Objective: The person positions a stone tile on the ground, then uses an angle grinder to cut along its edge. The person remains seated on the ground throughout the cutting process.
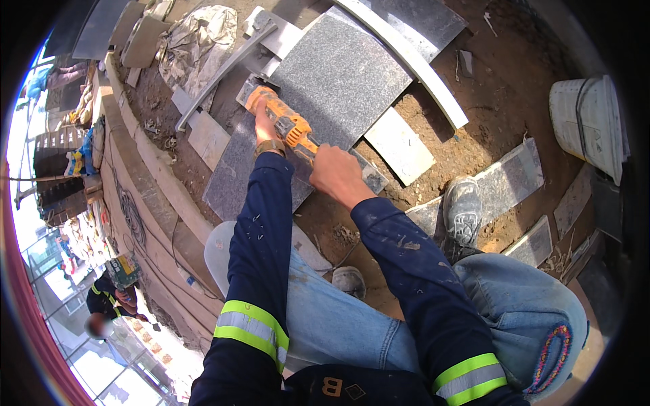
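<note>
Both of my hands are closed around an orange and black angle grinder [288,123]. My left hand [265,126] grips it near the head, and my right hand [336,174] wraps round the rear handle. The head rests at the left edge of a speckled grey granite slab [338,71]; the disc itself is hidden from me. Pale dust hangs by the tool's head. Under and beside the grinder lies another dark grey slab [233,169], partly covered by my left forearm.
A long pale straightedge bar [413,61] crosses the slab's far right side, and a thinner metal bar [227,76] lies left. Stone offcuts [399,145] sit on the soil. A white bucket [588,122] stands right. Cables [132,216] trail left; a co-worker [112,298] is beyond them.
</note>
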A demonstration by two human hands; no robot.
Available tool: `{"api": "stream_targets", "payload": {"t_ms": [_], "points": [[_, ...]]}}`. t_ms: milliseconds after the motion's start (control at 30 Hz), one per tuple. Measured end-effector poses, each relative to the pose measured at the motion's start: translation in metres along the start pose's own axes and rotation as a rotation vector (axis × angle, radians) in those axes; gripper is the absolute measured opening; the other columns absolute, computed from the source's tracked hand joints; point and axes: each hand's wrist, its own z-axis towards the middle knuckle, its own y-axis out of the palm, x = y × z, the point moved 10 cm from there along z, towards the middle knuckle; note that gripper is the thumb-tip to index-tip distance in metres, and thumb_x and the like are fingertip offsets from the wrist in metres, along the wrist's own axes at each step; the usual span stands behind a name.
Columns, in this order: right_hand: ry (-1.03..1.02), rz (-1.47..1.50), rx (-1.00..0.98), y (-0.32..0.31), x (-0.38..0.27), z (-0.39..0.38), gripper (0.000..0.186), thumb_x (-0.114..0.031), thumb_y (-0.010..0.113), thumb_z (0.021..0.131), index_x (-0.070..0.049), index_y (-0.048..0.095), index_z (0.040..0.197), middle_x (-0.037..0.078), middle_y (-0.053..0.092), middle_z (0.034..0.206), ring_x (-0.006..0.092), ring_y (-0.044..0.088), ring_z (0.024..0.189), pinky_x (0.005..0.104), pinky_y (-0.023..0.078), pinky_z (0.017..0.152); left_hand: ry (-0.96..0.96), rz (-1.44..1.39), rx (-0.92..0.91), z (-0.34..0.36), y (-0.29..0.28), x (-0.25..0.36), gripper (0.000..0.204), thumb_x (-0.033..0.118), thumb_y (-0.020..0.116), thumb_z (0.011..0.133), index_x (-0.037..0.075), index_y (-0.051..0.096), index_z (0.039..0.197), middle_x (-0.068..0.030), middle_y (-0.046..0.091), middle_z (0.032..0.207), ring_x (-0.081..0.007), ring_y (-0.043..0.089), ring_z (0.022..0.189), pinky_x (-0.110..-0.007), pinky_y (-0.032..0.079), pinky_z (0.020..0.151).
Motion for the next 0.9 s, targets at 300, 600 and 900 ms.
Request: {"api": "stream_targets", "payload": {"t_ms": [300,600,900], "points": [[-0.035,0.020,0.007,-0.002,-0.004,0.004,0.026,-0.011,0.065,0.073,0.008,0.063,0.090,0.026,0.068,0.088,0.0395,0.068,0.085,0.0447,0.054,0.075,0.014,0.016,-0.006,-0.003,0.005,0.005,0.058,0.051,0.055,0.091,0.003,0.055,0.123,-0.0142,0.065,0.103,-0.0314,0.068,0.084,-0.046,0.057,0.074],[-0.026,0.016,0.002,-0.003,-0.007,0.003,0.025,-0.011,0.065,0.072,0.007,0.064,0.089,0.026,0.068,0.087,0.0395,0.068,0.083,0.0443,0.054,0.074,-0.005,-0.016,0.000,0.003,0.003,0.005,0.060,0.054,0.055,0.091,0.003,0.052,0.123,-0.0191,0.062,0.099,-0.0390,0.065,0.085,-0.052,0.056,0.074],[-0.025,-0.004,0.006,-0.007,-0.004,-0.008,0.027,-0.011,0.065,0.072,0.007,0.064,0.091,0.026,0.068,0.087,0.0398,0.069,0.084,0.0445,0.055,0.074,-0.032,-0.009,0.010,-0.002,0.000,-0.005,0.054,0.049,0.055,0.091,0.004,0.057,0.122,-0.0117,0.066,0.103,-0.0297,0.068,0.086,-0.044,0.056,0.076]]}}
